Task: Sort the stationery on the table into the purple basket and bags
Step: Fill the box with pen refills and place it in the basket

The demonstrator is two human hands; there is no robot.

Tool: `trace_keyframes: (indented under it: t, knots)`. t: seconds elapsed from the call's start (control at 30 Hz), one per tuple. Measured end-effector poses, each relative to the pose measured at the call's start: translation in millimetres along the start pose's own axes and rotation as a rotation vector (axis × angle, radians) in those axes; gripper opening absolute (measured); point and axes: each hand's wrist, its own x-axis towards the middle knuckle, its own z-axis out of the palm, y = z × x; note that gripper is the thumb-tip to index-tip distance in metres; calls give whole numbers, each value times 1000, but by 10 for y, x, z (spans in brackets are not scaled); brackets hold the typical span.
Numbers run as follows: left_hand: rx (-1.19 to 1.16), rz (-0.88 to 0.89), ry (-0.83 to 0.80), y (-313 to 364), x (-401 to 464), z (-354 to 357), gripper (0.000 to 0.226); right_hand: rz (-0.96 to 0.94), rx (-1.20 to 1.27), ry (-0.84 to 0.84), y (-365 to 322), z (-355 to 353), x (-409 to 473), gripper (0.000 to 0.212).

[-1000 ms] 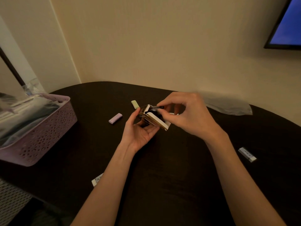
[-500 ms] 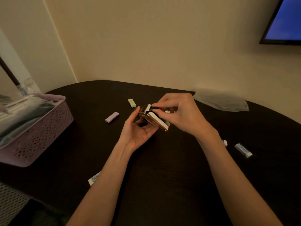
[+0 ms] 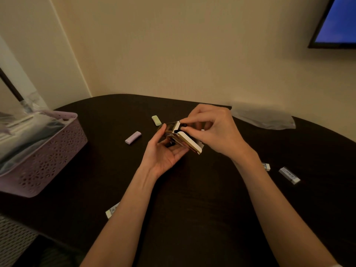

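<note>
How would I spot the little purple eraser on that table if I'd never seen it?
Start at the purple basket on the dark table's left side, then look right toward the left hand. The purple eraser lies bare between them. The green eraser behind it is its only similar neighbour; the others are white and wrapped.

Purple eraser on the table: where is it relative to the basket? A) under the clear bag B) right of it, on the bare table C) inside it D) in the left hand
B: the purple eraser lies on the dark table, apart from the basket and from both hands.
</note>
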Motion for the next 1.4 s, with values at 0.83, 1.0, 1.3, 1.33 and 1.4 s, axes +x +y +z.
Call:
trace_keyframes:
  t: [0.83, 1.0, 1.3, 1.33, 1.4]
  knots:
    - [73, -63, 21, -40, -2, 8, 73, -117, -36, 12, 73, 15, -3, 23]
    - [73, -79, 29, -48, -14, 18, 75, -107, -69, 21, 116, 32, -11, 17]
    - [21, -43, 11, -25, 9, 9, 77, -47, -28, 0, 93, -20, 9, 17]
    - [13, -42, 9, -19, 7, 10, 76, -30, -15, -20, 88, -31, 14, 16]
    - [3, -45, 11, -9, 7, 6, 76, 3, 28, -52, 79, -40, 18, 15]
